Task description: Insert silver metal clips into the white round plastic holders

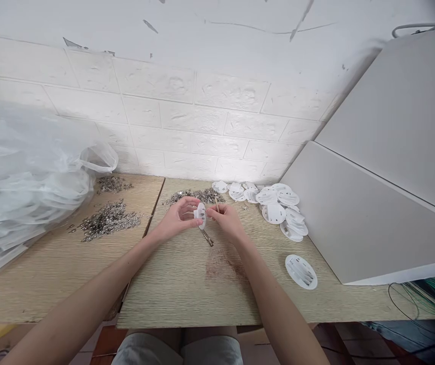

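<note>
Near the middle of the table, my left hand point(183, 214) grips a white round plastic disc point(202, 216) by its edge, thumb in front. The disc is tilted on edge and shows small dark metal parts on its face. My right hand point(225, 218) is closed at the disc's right side, fingertips close to its face. A thin tan stick-like tool point(216, 204) sticks up from the right fingers. Whether these fingertips also hold a small part is too small to tell. Below the disc shows a slim brass-coloured metal tool point(207, 239).
Small metal parts point(198, 194) lie heaped behind my hands, with more piles point(109, 220) at left beside clear plastic bags point(31, 182). White discs point(274, 213) are stacked at right; one disc point(301, 271) lies nearer. A grey panel point(385, 203) bounds the right side, a brick wall point(190, 121) the back.
</note>
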